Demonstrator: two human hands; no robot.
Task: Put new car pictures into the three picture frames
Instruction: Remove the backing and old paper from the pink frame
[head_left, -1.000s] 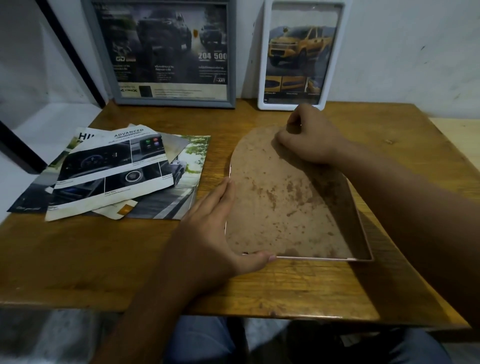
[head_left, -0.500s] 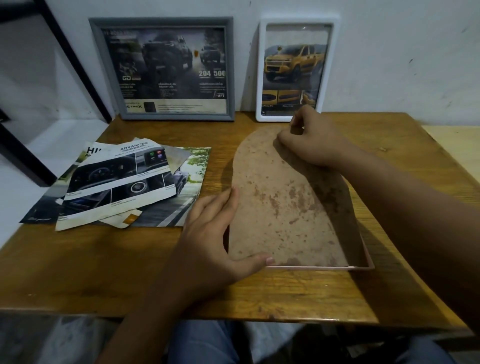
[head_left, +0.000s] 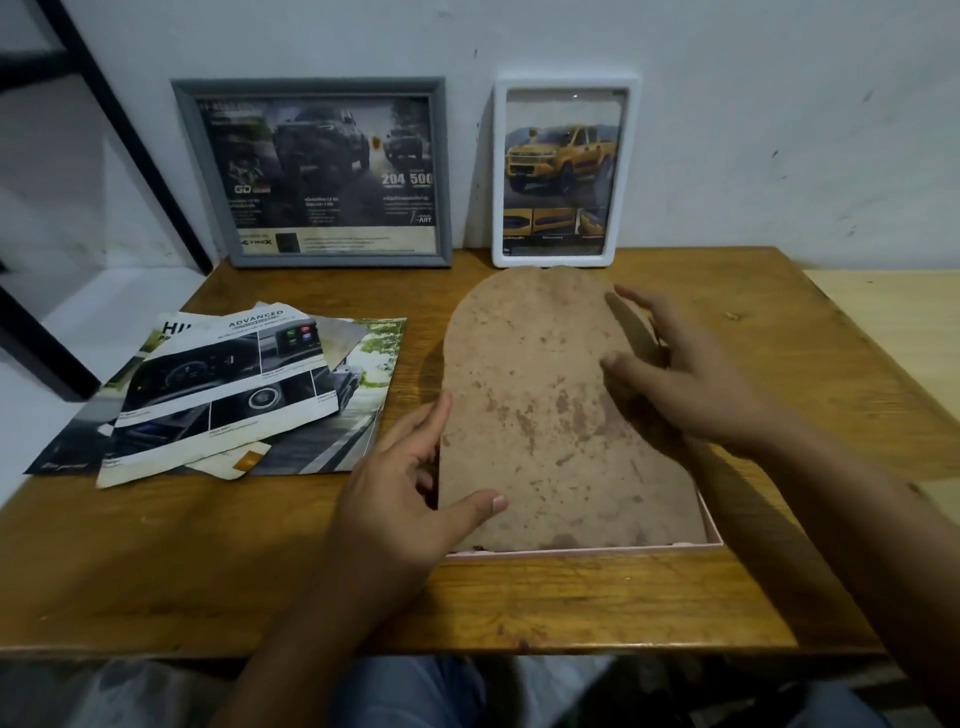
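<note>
Table (head_left: 156, 571), wooden, set against a wall; carries every item below.

Grey frame (head_left: 311, 174), largest, leaning upright on the wall, a dark truck advert behind its glass; judged finished.

Backing board (head_left: 545, 415), brown, stained, arch-topped, lying over the pink frame (head_left: 587, 551), of which only the near rim and right corner show. Whether a picture lies beneath cannot be told; the board looks not yet fastened, so the third frame is judged unfinished.

Loose car pictures (head_left: 223, 395), a fanned pile left of the board.

White frame (head_left: 566, 174), upright on the wall just beyond the board, yellow pickup inside; judged finished.

Left hand (head_left: 410, 499), fingers straight along the board's left edge, thumb laid on its face.

Right hand (head_left: 691, 374), fingers spread and relaxed over the board's right side, gripping nothing.
</note>
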